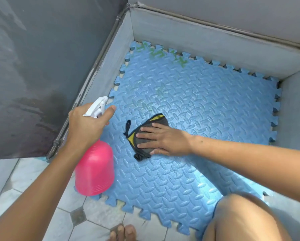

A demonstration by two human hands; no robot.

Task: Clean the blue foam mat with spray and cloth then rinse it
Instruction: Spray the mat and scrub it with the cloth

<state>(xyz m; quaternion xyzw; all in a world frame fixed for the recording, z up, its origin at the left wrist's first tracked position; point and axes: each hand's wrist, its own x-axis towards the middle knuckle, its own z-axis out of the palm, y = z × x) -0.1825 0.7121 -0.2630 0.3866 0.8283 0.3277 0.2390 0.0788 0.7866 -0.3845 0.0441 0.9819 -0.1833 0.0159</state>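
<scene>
**A:** Here's the blue foam mat (189,105), flat in the corner where two grey walls (197,39) meet, its jigsaw edges running along both of them. Green smudges sit along its far edge.

**B:** And its near edge laps onto the tiled floor (41,197). Look at the left hand (86,126), fingers curled tight round the neck of the pink spray bottle (95,169), index finger stretched out past the white trigger head (98,106).

**A:** The bottle hangs over the mat's left edge, nozzle aimed toward the far left corner. Whether the trigger is squeezed, I can't tell.

**B:** Right hand (161,140) now: spread flat, palm down, fingers splayed, pressing on the cloth (144,134).

**A:** A dark grey cloth with yellow trim and a black loop at its far end, lying near the mat's middle, a touch toward the left edge. It is pinned under the hand, not gripped.

**B:** A bare knee (246,218) is over the mat's near right corner, and toes (123,233) show on the tiles just off the near edge.
</scene>
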